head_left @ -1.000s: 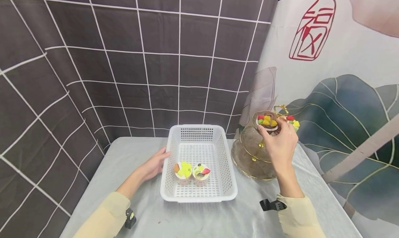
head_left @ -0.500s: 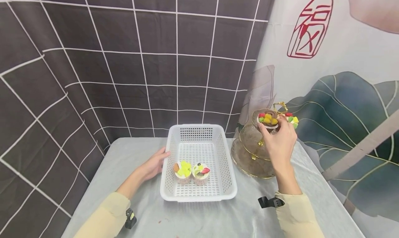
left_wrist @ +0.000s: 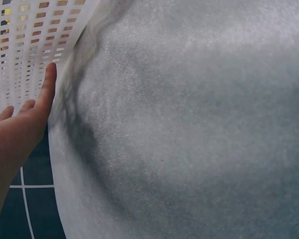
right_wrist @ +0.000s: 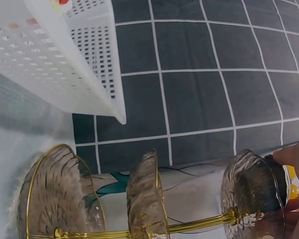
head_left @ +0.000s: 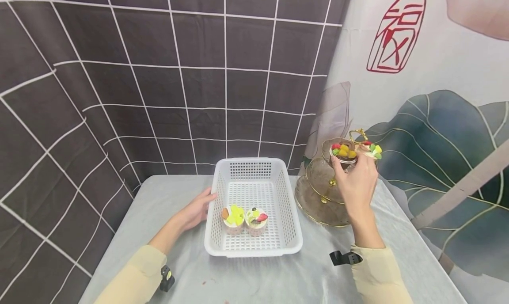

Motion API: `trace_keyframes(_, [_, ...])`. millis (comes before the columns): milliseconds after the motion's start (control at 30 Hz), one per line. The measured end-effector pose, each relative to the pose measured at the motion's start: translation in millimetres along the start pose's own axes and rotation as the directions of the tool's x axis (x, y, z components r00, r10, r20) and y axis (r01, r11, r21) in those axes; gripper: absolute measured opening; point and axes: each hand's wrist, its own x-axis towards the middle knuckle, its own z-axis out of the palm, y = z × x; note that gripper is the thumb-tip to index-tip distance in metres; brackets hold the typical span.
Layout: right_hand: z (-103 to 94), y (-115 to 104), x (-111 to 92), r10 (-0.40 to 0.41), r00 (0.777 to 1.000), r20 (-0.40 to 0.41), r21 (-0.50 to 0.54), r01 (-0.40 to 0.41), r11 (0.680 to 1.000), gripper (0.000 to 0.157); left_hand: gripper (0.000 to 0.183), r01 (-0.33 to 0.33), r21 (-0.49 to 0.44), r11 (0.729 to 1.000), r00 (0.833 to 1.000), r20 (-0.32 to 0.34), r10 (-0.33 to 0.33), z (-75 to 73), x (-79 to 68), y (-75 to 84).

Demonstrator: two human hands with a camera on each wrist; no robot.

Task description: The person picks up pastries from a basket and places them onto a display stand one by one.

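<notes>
Up at the top plate [right_wrist: 241, 181] of the brown see-through stand [head_left: 312, 205], the right hand [head_left: 359, 180] pinches a dark cup [head_left: 348, 163] with fruit [head_left: 343, 151] on it. I can't tell if the cup touches the plate. It looks light, stiff and smooth, so it might slip. I'd hold it round its sides, below the fruit, because the top looks soft and could get squashed. The left hand [head_left: 195, 212] holds nothing; its nearly straight fingers rest against the white basket [head_left: 254, 253], where two pink cups [head_left: 235, 229] sit.
</notes>
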Motion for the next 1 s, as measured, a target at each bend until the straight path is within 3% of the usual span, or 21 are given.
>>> trace_keyframes(500, [-24.2, -4, 2, 0.038, 0.996, 0.083, 0.009, -0.039, 0.999, 0.06, 0.068, -0.005, -0.016, 1.0, 1.0, 0.018, 0.005, -2.3, 2.2, -1.9])
trace_keyframes(600, [-27.3, -11, 4, -0.014, 0.997, 0.079, 0.043, 0.011, 0.999, 0.061, 0.068, -0.005, -0.019, 1.0, 1.0, 0.013, 0.005, -2.8, 1.9, -0.9])
trace_keyframes(700, [-26.6, -20, 7, -0.118, 0.991, 0.057, 0.108, 0.111, 0.988, 0.058, 0.069, -0.008, -0.028, 1.0, 1.0, 0.012, 0.008, -2.6, 1.1, -0.3])
trace_keyframes(900, [-21.2, -39, 8, -0.308, 0.951, 0.013, 0.232, 0.297, 0.926, 0.057, 0.069, -0.008, -0.03, 1.0, 1.0, 0.015, 0.009, -0.8, 1.3, -0.7])
trace_keyframes(1000, [-16.4, -46, 7, -0.353, 0.932, 0.078, 0.281, 0.319, 0.905, 0.059, 0.068, -0.006, -0.029, 1.0, 1.0, 0.014, 0.006, -0.8, 2.5, -0.7])
